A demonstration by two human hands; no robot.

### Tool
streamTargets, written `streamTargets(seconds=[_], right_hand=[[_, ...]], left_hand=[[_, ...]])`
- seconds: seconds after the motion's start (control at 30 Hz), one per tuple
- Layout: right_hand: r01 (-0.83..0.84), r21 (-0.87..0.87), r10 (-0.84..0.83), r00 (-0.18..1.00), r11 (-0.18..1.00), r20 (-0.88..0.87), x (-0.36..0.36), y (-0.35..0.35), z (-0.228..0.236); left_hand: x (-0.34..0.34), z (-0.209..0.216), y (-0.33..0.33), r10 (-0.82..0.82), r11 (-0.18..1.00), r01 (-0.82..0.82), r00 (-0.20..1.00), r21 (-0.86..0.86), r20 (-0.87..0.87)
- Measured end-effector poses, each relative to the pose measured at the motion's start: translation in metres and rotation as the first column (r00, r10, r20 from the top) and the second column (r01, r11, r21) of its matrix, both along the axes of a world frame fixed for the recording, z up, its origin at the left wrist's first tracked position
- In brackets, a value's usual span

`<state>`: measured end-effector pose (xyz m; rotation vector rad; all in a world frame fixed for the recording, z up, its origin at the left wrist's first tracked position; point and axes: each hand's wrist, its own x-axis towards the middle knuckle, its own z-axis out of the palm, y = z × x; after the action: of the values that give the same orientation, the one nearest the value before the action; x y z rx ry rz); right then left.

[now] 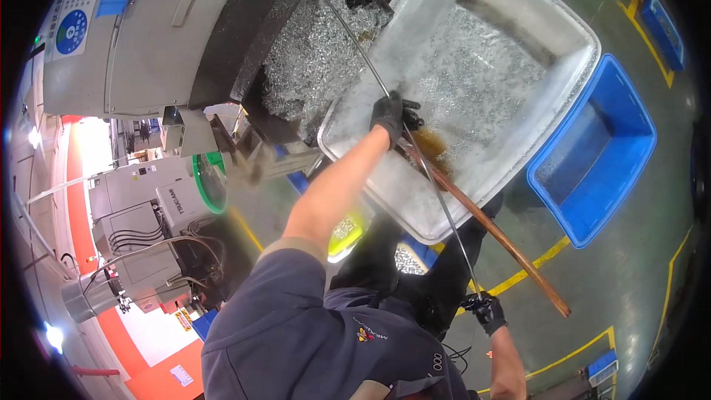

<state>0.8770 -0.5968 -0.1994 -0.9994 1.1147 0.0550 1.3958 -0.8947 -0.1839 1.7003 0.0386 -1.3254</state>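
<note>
Both of my hands wear black gloves and grip one long thin metal rod (352,40). My left hand (391,115) is closed around its middle, above the near left part of a large white tub (585,44). At the rod's near end, my right hand (485,312) is closed low on the right. The rod's far end reaches into a heap of curly silver metal shavings (304,67) in a dark machine trough. Shavings and a brown wet patch lie in the tub. A wooden handle (511,248) leans over the tub's near rim; its far end is hard to make out.
A blue bin (641,133) stands against the tub's right side. Grey machine housing (163,37) rises at the upper left. Below the tub are a yellow-green container (344,233) and a box of small metal parts (409,261). Yellow lines mark the green floor (629,267).
</note>
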Motion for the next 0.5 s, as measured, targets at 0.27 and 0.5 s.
streamTargets(seconds=[0.27, 0.5], right_hand=[[-0.024, -0.393, -0.074, 0.970, 0.919, -0.233, 0.059, -0.069, -0.003], [-0.167, -0.387, 0.139, 0.985, 0.907, -0.098, 0.130, -0.107, -0.031]], left_hand=[[0.045, -0.016, -0.025, 0.069, 0.995, -0.067, 0.997, -0.075, 0.034], [0.171, -0.073, -0.041, 0.088, 0.994, -0.079, 0.989, -0.077, 0.119]])
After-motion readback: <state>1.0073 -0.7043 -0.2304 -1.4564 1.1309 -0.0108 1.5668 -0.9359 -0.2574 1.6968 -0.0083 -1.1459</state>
